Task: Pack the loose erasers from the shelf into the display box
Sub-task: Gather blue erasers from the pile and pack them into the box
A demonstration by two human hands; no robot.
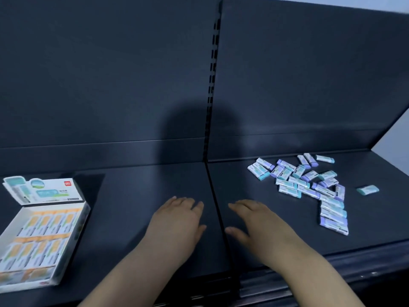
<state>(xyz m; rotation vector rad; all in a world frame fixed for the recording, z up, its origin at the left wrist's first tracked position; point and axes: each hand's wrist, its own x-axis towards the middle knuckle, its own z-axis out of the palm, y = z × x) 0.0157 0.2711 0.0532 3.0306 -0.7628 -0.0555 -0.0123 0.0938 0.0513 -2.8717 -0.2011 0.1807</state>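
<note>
A dark shelf (137,187) runs across the picture, with a dark back wall (99,74) behind it. A thin post with slots (213,63) goes down the middle of the wall.

At the lower left of the frame sits one white display box (75,240). It is open. Its long side runs from the bottom edge up toward the back wall, leaning a little to the right. Its lid (44,191) stands up at the far end. Rows of packed erasers (42,235) lie inside, too blurry to count.

In the lower middle are two bare arms. The left hand (177,220) is palm down just left of the seam in the shelf. Its fingers are straight and a little apart, and it holds nothing. The right hand (256,222) is just right of the seam, also palm down, with fingers straight and a little spread. Whether the hands touch the shelf cannot be told.

At the right of the frame is the pile of loose erasers (309,185), blue-green and purple. There are more than twenty; they overlap, so the exact count is unclear. They point many ways. At the pile's lower end, four erasers (333,216) lie side by side, each long side going across the frame. One single eraser (367,189) lies alone, farther right, also going across.
</note>
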